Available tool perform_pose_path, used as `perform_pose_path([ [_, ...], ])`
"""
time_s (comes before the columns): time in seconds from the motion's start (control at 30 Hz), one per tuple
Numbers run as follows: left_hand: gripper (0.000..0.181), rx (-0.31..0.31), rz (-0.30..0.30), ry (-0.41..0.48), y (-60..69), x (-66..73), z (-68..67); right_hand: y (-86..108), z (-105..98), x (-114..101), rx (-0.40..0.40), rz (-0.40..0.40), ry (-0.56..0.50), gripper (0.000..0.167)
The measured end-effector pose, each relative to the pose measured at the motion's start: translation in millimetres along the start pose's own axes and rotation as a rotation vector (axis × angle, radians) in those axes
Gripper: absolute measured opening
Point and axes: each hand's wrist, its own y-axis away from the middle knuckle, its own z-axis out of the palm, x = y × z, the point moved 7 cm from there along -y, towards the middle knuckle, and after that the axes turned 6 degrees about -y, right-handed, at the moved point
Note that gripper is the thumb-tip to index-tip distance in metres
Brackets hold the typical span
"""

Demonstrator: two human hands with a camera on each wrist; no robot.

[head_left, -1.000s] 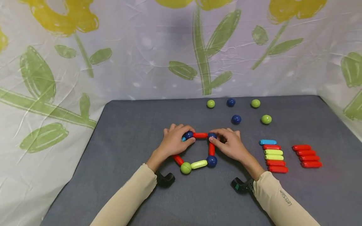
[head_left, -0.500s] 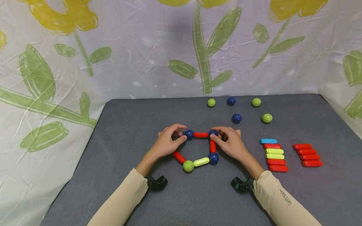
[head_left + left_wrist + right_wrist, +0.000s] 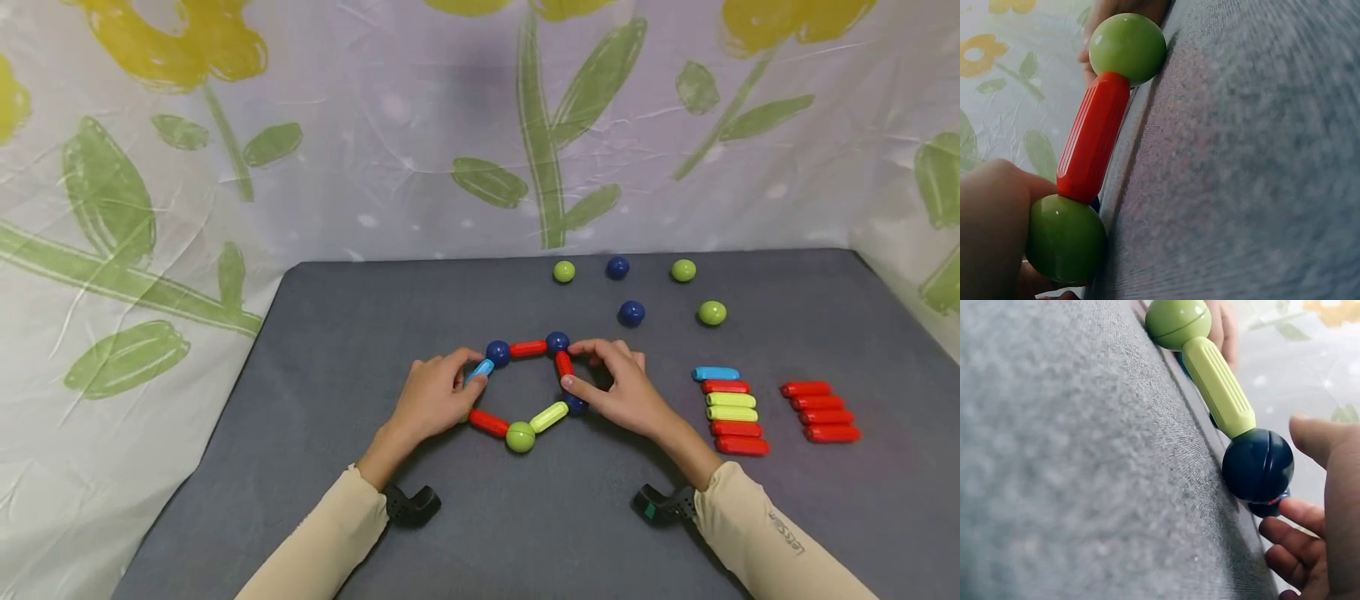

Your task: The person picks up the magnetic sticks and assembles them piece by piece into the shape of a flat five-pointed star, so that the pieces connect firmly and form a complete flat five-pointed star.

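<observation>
On the grey table lies a ring of balls and rods joined end to end. My left hand (image 3: 431,392) pinches the light blue rod (image 3: 480,371) at its left side; a green ball (image 3: 1067,240) sits beside those fingers in the left wrist view. At the ring's right side is my right hand (image 3: 618,387), fingers spread around the red rod (image 3: 564,364) and lower dark blue ball (image 3: 1259,464). Its thumb stands apart from that ball in the right wrist view. A yellow-green rod (image 3: 549,417), front green ball (image 3: 521,437) and red rod (image 3: 489,422) form the near side.
Loose green balls (image 3: 712,313) and dark blue balls (image 3: 632,313) lie toward the back. To the right, a column of mixed rods (image 3: 732,400) and a column of red rods (image 3: 826,402) are laid out. A flower-printed sheet (image 3: 420,125) hangs behind the table.
My left hand has moved from the upper-left blue ball to the light blue rod. My right hand has shifted down from the top-right ball. The ring has spread into a rounder, six-sided shape.
</observation>
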Motion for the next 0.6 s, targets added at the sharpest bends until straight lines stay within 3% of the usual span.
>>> perform_pose_path([
  [0.17,0.027,-0.003,-0.005,0.012,1.4,0.9,1.0,4.6,0.3,-1.2,-0.039,-0.036,0.029,0.053],
  [0.3,0.026,-0.003,-0.010,-0.037,2.4,4.1,0.7,5.3,0.0,-1.9,-0.028,-0.048,0.034,0.054],
  [0.43,0.018,0.038,0.003,-0.095,3.4,8.5,0.5,6.0,-0.5,-1.9,-0.019,-0.060,0.029,0.053],
  [0.6,0.017,0.075,0.006,-0.095,4.1,7.2,3.1,6.7,0.0,-1.6,-0.016,-0.074,0.029,0.052],
])
